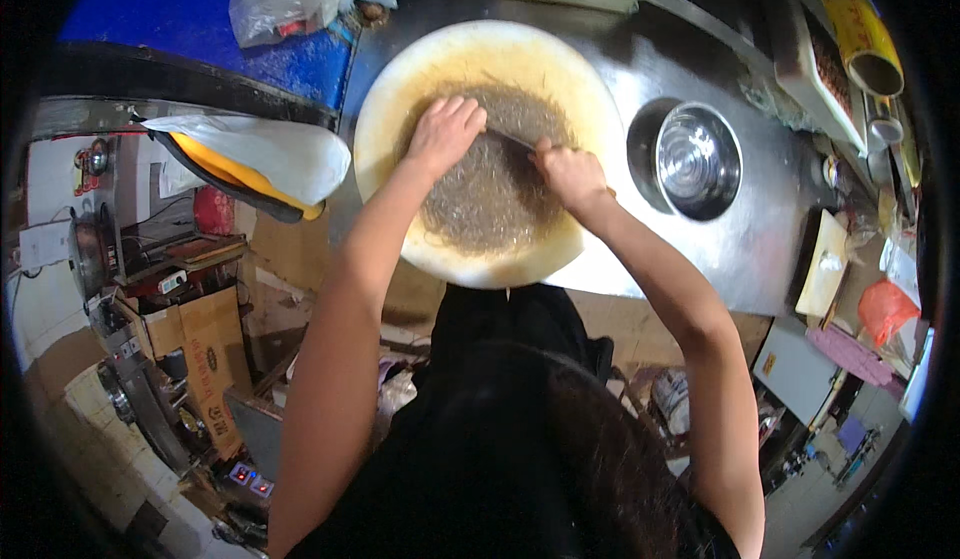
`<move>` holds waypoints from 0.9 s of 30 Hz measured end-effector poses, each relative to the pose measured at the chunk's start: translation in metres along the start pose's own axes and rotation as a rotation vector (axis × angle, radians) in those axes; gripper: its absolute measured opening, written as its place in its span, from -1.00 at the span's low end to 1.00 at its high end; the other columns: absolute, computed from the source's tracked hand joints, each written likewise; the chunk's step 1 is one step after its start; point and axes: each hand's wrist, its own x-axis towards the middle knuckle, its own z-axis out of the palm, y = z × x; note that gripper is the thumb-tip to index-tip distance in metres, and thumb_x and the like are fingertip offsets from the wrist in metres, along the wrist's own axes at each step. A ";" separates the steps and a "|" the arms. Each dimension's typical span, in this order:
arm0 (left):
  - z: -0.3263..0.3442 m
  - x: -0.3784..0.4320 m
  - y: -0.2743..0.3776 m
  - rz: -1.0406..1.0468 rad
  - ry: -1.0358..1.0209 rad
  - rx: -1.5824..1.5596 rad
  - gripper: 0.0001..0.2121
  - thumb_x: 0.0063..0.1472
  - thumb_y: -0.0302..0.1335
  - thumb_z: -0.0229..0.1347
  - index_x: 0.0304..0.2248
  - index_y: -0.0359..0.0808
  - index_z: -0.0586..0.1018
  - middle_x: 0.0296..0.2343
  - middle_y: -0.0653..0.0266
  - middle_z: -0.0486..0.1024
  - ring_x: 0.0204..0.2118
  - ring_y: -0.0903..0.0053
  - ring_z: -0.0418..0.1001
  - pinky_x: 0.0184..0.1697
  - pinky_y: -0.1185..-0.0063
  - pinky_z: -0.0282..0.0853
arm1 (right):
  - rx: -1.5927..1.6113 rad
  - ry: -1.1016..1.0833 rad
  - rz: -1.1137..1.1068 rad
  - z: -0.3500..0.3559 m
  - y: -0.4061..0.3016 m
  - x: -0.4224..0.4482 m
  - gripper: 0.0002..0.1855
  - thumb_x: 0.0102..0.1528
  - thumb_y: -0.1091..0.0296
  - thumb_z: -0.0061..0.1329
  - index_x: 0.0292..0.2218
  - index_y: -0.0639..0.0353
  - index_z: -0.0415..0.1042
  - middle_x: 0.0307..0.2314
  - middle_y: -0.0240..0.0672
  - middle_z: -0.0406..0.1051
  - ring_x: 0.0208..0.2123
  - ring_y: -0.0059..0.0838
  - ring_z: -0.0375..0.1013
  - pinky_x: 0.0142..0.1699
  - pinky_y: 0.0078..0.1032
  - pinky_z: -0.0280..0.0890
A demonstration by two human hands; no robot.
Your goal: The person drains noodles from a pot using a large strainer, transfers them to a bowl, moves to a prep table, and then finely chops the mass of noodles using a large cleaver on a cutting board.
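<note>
A thick, round, yellowed cutting board (604,120) lies before me on a steel counter. A wide heap of thin, translucent grey-brown strands (480,199), resembling glass noodles, covers its middle. My right hand (568,176) grips a knife, and the end of its handle shows below my palm. The thin knife blade (512,138) reaches across the heap towards my left hand (448,132). That hand lies palm down on the strands, fingers together and bent, close to the far end of the blade. What lies under its fingers is hidden.
Right of the board, a shiny steel bowl (699,161) sits on the steel counter (757,259). A white tray (821,86) and a yellow can (870,41) are at the far right. Plastic bags (289,3) lie on a blue surface (172,3) at upper left.
</note>
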 end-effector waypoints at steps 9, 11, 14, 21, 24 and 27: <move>0.002 0.010 -0.019 0.210 0.030 0.041 -0.91 0.07 -0.47 0.00 -0.38 -0.21 0.40 -0.38 0.34 0.37 -0.23 0.47 0.37 -0.12 0.51 0.30 | 0.211 0.137 0.118 0.031 -0.016 -0.007 -0.72 0.22 0.17 -0.21 -0.27 0.24 0.26 -0.63 -0.10 0.46 -0.64 -0.12 0.49 -0.54 -0.25 0.39; -0.006 0.014 -0.024 0.168 0.079 -0.033 -0.92 0.06 -0.50 -0.02 -0.39 -0.20 0.39 -0.38 0.35 0.36 -0.23 0.47 0.36 -0.11 0.50 0.30 | 0.059 0.161 0.123 0.016 -0.032 -0.009 -0.74 0.21 0.19 -0.21 -0.32 0.24 0.27 -0.63 -0.11 0.47 -0.65 -0.11 0.48 -0.53 -0.24 0.40; -0.006 0.009 -0.024 0.252 0.088 -0.075 -0.92 0.05 -0.48 -0.01 -0.40 -0.20 0.38 -0.38 0.35 0.36 -0.22 0.46 0.36 -0.10 0.48 0.30 | 0.127 0.081 0.211 0.023 -0.045 -0.022 -0.87 0.09 0.41 -0.16 -0.31 0.25 0.25 -0.56 -0.09 0.47 -0.57 -0.12 0.53 -0.51 -0.28 0.44; -0.006 0.009 -0.032 0.301 -0.059 0.055 -0.89 0.11 -0.55 -0.02 -0.33 -0.24 0.41 -0.31 0.33 0.38 -0.14 0.52 0.35 -0.02 0.53 0.29 | 0.173 0.107 0.313 0.017 -0.068 -0.019 -0.74 0.21 0.21 -0.24 -0.36 0.23 0.27 -0.60 -0.08 0.48 -0.60 -0.07 0.50 -0.52 -0.27 0.41; -0.002 -0.001 -0.026 0.435 -0.054 -0.058 -0.87 0.05 -0.54 0.00 -0.35 -0.23 0.39 -0.31 0.30 0.37 -0.16 0.47 0.35 -0.01 0.46 0.27 | 0.164 0.110 0.390 0.013 -0.089 -0.034 -0.74 0.19 0.19 -0.19 -0.37 0.23 0.25 -0.61 -0.09 0.47 -0.60 -0.08 0.51 -0.53 -0.23 0.41; -0.004 0.022 -0.022 0.462 0.090 -0.077 -0.88 0.03 -0.53 0.01 -0.38 -0.22 0.39 -0.36 0.32 0.37 -0.21 0.46 0.36 -0.03 0.47 0.27 | 0.194 0.269 0.418 0.064 -0.083 -0.037 -0.73 0.18 0.19 -0.16 -0.39 0.21 0.20 -0.62 -0.09 0.46 -0.62 -0.07 0.49 -0.57 -0.20 0.39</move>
